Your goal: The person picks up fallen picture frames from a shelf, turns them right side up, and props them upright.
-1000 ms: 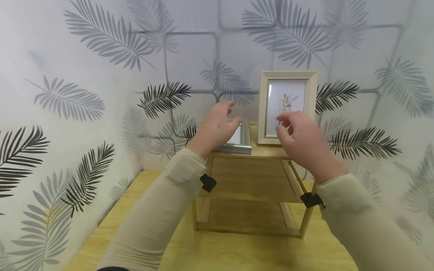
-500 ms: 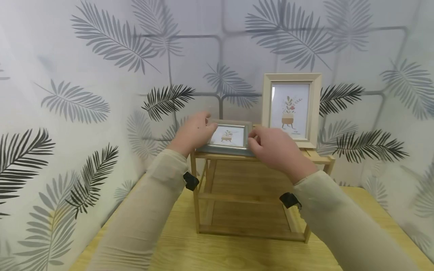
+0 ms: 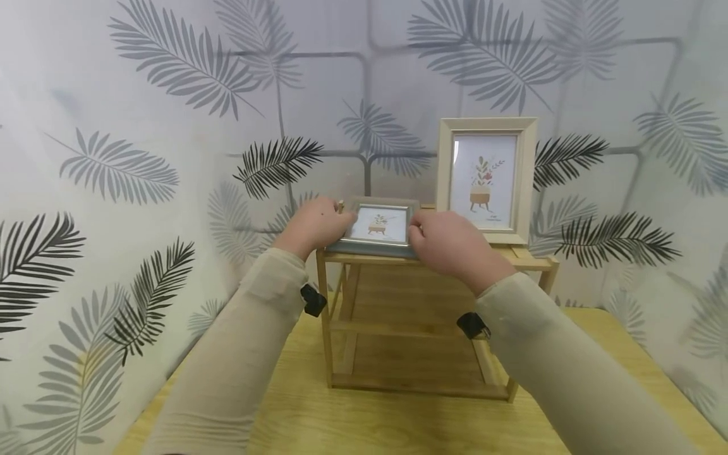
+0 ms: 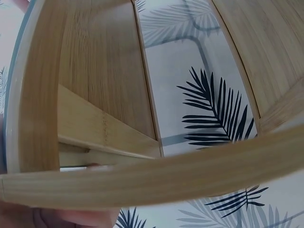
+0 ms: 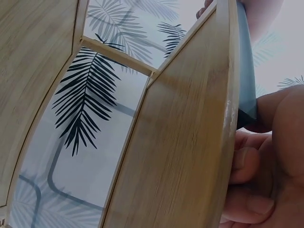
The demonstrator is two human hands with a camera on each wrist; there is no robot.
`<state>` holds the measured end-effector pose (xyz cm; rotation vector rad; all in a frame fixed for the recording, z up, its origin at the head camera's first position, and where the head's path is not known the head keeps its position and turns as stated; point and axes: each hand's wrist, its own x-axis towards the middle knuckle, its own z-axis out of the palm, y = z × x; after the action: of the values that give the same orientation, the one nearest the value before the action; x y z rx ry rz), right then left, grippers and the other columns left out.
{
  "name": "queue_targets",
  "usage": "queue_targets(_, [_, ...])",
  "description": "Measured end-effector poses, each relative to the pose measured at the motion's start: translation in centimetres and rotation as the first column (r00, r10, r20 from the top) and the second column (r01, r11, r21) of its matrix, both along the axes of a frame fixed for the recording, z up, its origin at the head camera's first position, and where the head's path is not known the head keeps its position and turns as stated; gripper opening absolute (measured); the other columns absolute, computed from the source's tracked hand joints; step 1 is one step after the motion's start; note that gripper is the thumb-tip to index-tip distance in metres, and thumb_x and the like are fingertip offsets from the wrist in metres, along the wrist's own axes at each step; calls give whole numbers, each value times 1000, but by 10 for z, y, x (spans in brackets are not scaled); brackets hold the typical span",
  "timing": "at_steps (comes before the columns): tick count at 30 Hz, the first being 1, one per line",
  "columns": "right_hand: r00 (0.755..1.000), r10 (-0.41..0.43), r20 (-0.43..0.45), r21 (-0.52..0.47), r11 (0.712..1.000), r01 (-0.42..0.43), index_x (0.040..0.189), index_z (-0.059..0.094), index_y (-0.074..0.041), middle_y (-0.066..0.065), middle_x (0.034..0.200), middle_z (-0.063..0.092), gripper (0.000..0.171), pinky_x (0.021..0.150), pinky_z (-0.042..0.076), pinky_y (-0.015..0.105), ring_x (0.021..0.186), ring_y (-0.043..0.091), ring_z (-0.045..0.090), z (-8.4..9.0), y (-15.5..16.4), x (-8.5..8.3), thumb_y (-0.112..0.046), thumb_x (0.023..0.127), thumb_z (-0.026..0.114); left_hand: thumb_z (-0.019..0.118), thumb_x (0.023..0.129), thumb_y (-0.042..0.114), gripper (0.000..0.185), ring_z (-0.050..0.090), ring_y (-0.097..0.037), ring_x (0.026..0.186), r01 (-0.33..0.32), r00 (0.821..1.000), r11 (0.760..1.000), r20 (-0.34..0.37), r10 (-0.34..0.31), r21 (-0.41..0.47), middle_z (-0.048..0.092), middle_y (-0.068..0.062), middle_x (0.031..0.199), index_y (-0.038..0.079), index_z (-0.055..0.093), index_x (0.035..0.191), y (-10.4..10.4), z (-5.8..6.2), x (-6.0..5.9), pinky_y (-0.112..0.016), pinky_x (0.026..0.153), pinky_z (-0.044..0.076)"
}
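A small silver-grey picture frame [image 3: 380,247] lies face up on the top shelf of a wooden rack [image 3: 421,328]. My left hand [image 3: 316,222] grips its left side, while my right hand [image 3: 452,246] holds the right side with curled fingers. In the right wrist view, the frame's edge [image 5: 247,66] shows bluish along the shelf, with the right hand [image 5: 280,156] at its corner. Part of the left hand [image 4: 80,217] shows behind a wooden bar in the left wrist view; its fingertips are mostly hidden.
A larger cream picture frame [image 3: 522,183] stands upright on the same top shelf, just right of the right hand. The rack rests on a yellow wooden table [image 3: 398,424]. Behind it rises a wall with leaf patterns [image 3: 398,82].
Both hands have come down to the silver-grey frame: the right moved left and away from the cream frame, the left moved left to the frame's left side. Their fingers have closed in on it.
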<state>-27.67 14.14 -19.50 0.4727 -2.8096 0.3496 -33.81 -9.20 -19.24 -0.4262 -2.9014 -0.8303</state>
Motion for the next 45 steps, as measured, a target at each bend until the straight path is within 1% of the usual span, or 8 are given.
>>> queue_targets(3, [1000,-12,18,3,1000,12,104,66,-10,5,85,62,31,74,46,41,81,25,57,1,0,-2,-23,104,38,47,101,42,40,48,-21,63,6,999,1000,41,-5,-4,52,-7,78,11,53,76,0,1,1,-41,67,46])
queue_targets(5, [999,-12,30,6,1000,12,107,66,-9,6,87,63,32,74,46,40,81,25,57,2,-1,-3,-23,103,38,48,101,39,40,43,-18,58,6,999,1000,47,-5,-11,48,-4,72,14,47,69,0,1,1,-39,62,44])
queue_targets(16, [998,-11,57,-18,1000,12,100,64,-9,7,85,61,30,74,48,41,79,25,56,3,-2,-5,-20,105,37,43,100,20,30,40,-16,58,24,1000,998,-4,-24,-61,44,-2,67,14,44,70,-1,0,1,-34,59,39])
queue_targets(21, [999,0,39,-62,998,2,108,64,-7,8,86,62,32,76,49,42,80,25,58,-1,-2,-6,-21,106,36,41,102,18,30,40,-18,61,26,999,999,-33,-27,-40,45,-5,72,13,43,72,-2,-2,4,-35,61,38])
queue_targets(24, [1000,-3,12,-79,997,4,124,62,-2,13,107,67,38,91,50,48,100,30,63,-3,-2,-7,-22,106,35,37,104,20,29,44,-22,67,24,999,999,-43,-26,-32,50,-11,83,8,48,80,-2,-3,4,-38,66,40])
queue_targets(29, [1000,-14,-24,-92,996,12,136,56,1,19,133,62,42,105,43,53,124,37,57,-6,-1,-8,-23,107,35,35,107,26,37,52,-27,92,8,1000,999,-25,-8,31,57,-17,116,0,58,120,-3,-6,1,-45,83,44])
queue_targets(37, [998,-5,-70,-133,991,-4,137,53,1,19,125,63,41,100,48,52,113,35,62,-9,0,-7,-23,108,37,35,107,31,53,44,-34,136,-9,998,991,-53,16,133,46,-18,150,1,42,149,-4,-10,-1,-51,110,38])
queue_targets(45, [998,-25,-53,-194,981,14,144,46,-3,9,76,56,43,57,48,37,61,23,53,-13,-1,-6,-25,107,42,41,108,32,50,49,-32,129,12,992,977,-127,15,211,51,-16,142,1,43,147,-4,-15,1,-49,108,41])
